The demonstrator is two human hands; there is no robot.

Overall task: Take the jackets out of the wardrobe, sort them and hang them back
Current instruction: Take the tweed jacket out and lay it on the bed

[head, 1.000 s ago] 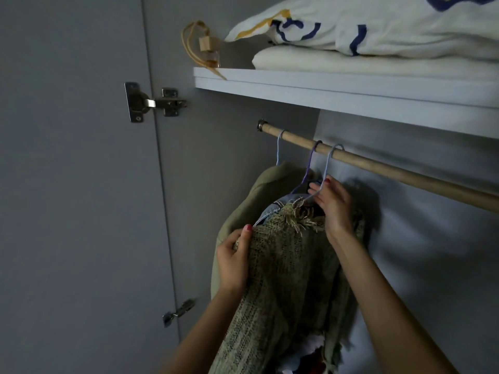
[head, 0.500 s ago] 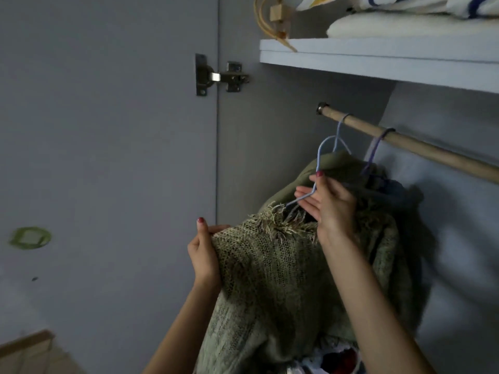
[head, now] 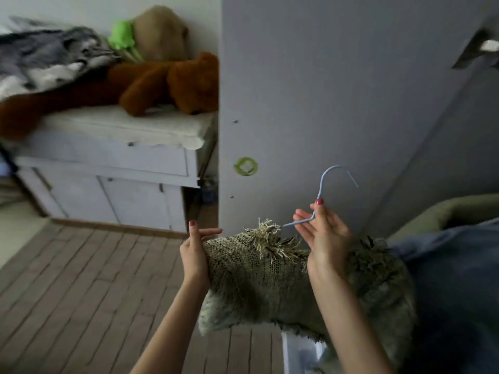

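A green knitted jacket (head: 259, 276) with a frayed fringe hangs on a light blue hanger (head: 328, 182), held out in front of the open wardrobe door (head: 324, 90). My right hand (head: 322, 233) grips the hanger just below its hook. My left hand (head: 194, 252) holds the jacket's left shoulder, thumb over the knit. At the right edge, an olive jacket (head: 442, 214) and a blue denim jacket (head: 456, 279) are partly in view.
A white cabinet (head: 108, 168) stands at the left with a brown plush bear (head: 167, 82), a beige plush toy and a grey blanket (head: 46, 58) on top. Wooden floor (head: 67, 279) spreads below. A white box edge (head: 299, 354) sits under the jacket.
The hanger with the green jacket has come off the rail and moved down and out of the wardrobe. The view has swung left and down to the door, floor and cabinet.
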